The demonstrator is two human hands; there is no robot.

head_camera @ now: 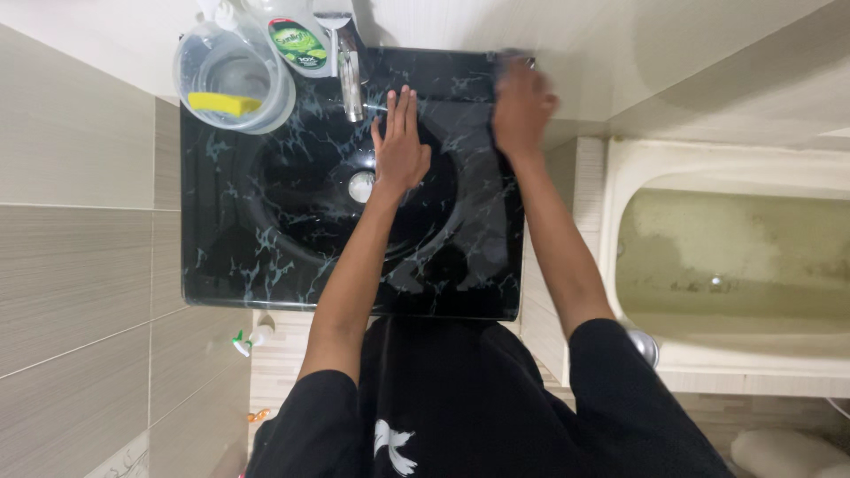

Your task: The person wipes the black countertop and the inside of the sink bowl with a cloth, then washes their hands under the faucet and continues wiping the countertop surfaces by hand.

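The right hand (522, 108) is blurring over the far corner of the black marbled sink (221, 257), hiding whatever its fingers are pressing there, while the top edge is cutting off the green-labelled bottle (297, 37) and the tap (347, 53).

So the sink (266, 257) has the tap (351, 84) at its back edge, with a jug (232, 75) on the back left corner and a bottle (297, 40) between them. A sponge (224, 104) sits in the jug, the bathtub (735, 257) is off to the right, and a spray bottle (252, 338) lies on the floor below.
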